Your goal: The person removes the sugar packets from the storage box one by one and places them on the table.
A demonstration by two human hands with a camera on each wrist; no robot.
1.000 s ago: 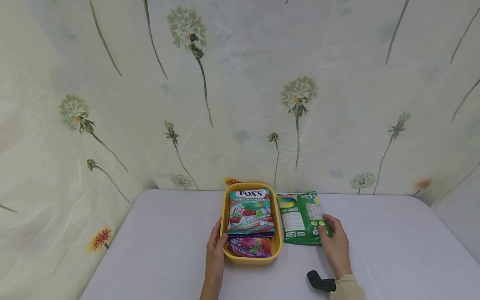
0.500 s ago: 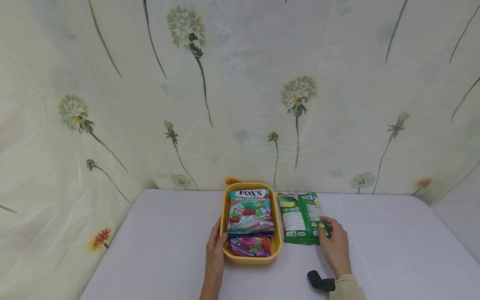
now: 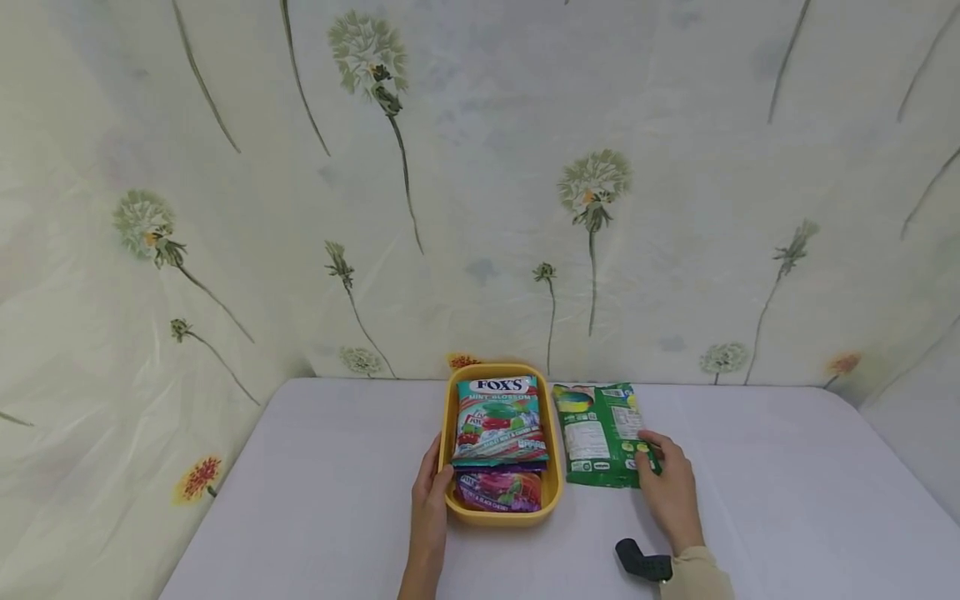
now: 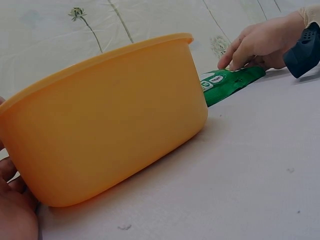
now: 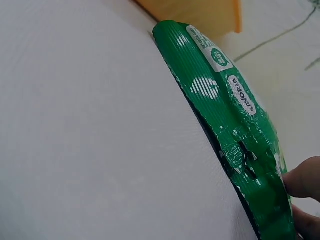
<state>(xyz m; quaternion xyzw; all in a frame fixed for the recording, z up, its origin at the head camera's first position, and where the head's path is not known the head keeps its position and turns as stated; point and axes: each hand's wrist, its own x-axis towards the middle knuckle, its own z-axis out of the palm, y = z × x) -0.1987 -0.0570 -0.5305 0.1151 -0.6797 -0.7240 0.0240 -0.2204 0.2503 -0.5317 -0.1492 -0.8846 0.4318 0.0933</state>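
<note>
A yellow plastic tub [image 3: 504,518] stands at the table's back middle. Inside lie a teal candy bag [image 3: 498,423] marked Fox's and, partly under it, a purple candy bag [image 3: 501,490]. My left hand [image 3: 429,521] holds the tub's left side, thumb at the rim; the left wrist view has its fingers [image 4: 10,170] against the tub's outer wall. Right of the tub a green candy bag [image 3: 600,450] lies flat, back side up. My right hand [image 3: 671,493] pinches its lower right edge, with the thumb [image 5: 302,178] on the bag in the right wrist view.
A white cloth covers the table [image 3: 337,500], which meets a flower-printed curtain [image 3: 480,192] at its back edge. A black wrist-worn device [image 3: 641,562] sticks out from the right wrist beside the beige sleeve [image 3: 699,573].
The right hand's fingers have shifted slightly left on the green candy bag's corner. The tub and left hand stay in place; the head view has shifted a little.
</note>
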